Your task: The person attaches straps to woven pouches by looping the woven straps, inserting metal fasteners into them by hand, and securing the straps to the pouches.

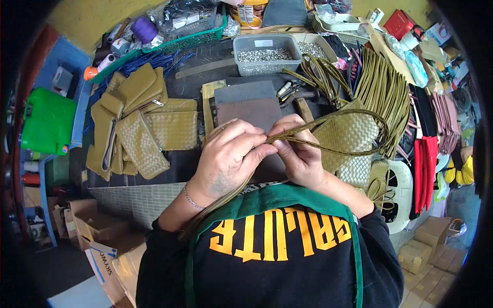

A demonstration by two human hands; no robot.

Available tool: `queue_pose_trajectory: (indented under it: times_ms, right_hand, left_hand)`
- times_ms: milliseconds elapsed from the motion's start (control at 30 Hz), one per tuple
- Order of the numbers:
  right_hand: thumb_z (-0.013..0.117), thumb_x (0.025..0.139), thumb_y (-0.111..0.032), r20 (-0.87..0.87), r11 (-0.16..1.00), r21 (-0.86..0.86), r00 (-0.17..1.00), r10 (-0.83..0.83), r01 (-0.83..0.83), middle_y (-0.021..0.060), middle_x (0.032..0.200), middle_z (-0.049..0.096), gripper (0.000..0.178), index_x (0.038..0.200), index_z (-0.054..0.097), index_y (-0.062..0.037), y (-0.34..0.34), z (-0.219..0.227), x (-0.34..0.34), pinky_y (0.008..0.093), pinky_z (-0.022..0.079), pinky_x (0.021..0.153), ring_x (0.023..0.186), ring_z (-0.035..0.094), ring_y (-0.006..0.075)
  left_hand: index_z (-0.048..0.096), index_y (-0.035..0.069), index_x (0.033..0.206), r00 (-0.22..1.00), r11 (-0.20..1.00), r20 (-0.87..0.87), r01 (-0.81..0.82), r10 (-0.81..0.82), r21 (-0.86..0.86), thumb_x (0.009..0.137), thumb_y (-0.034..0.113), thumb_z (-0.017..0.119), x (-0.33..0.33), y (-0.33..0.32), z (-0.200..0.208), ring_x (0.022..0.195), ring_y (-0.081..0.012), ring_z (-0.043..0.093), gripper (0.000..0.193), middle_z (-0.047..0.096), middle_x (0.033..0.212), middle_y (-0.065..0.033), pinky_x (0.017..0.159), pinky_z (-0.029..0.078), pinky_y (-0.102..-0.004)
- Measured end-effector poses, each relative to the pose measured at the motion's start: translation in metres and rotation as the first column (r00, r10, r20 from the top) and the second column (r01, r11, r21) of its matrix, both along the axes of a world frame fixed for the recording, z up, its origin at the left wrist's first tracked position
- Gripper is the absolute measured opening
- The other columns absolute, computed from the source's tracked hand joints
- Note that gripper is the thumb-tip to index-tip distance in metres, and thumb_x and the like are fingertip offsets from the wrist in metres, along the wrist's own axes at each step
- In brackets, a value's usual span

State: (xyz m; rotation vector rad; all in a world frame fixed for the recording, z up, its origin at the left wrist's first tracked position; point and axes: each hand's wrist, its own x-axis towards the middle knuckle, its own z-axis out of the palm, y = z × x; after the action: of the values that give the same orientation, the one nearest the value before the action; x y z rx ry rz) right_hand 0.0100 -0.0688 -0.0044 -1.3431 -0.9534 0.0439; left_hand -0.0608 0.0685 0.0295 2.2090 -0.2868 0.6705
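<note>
My left hand [226, 156] and my right hand [303, 156] meet over the front of the workbench, both closed on an olive-green strap [319, 122]. Thumbs and fingertips pinch its strands where they come together between the hands. A long loop of the strap sweeps out to the right, past my right hand, and the other end trails down along my left forearm. Just what is pinched at the fingertips is hidden. Beneath the loop lies an olive woven leather piece [354, 134]. Dark flat slabs [246, 110] lie beyond my hands.
Olive woven zip pouches [141, 141] are piled at left. A clear plastic bin [267, 55] of small metal pieces stands at the back, with pliers [285, 90] in front. Many olive straps [385, 92] lie at right, beside a white plastic chair [400, 195]. Cardboard boxes [102, 226] sit low left.
</note>
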Motion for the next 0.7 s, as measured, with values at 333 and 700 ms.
queue_pose_trajectory:
  times_ms: [333,700]
  right_hand:
    - [0.056,0.076,-0.003,-0.415,0.964,0.125,0.870,0.267,-0.236,0.0046,0.084,0.049,0.008,0.084,0.057,-0.0012,-0.012,0.001,0.002,0.0244,0.038,0.068,0.077,0.046,0.0121]
    - [0.066,0.068,-0.007,-0.344,0.833,-0.171,0.824,0.450,-0.526,0.0054,0.084,0.051,0.019,0.087,0.063,-0.0055,-0.010,0.032,0.048,0.0265,0.040,0.069,0.078,0.050,0.0170]
  left_hand:
    - [0.055,-0.002,0.075,0.988,0.986,-0.096,0.105,-0.117,-0.129,0.068,0.003,0.063,0.001,-0.001,0.009,0.068,-0.0208,0.056,0.012,0.054,0.074,-0.0092,0.058,0.045,-0.0281]
    - [0.058,0.000,0.075,0.997,0.988,-0.028,0.066,-0.071,-0.140,0.062,0.000,0.065,0.005,0.011,-0.001,0.065,-0.0192,0.056,0.015,0.057,0.078,-0.0076,0.058,0.043,-0.0283]
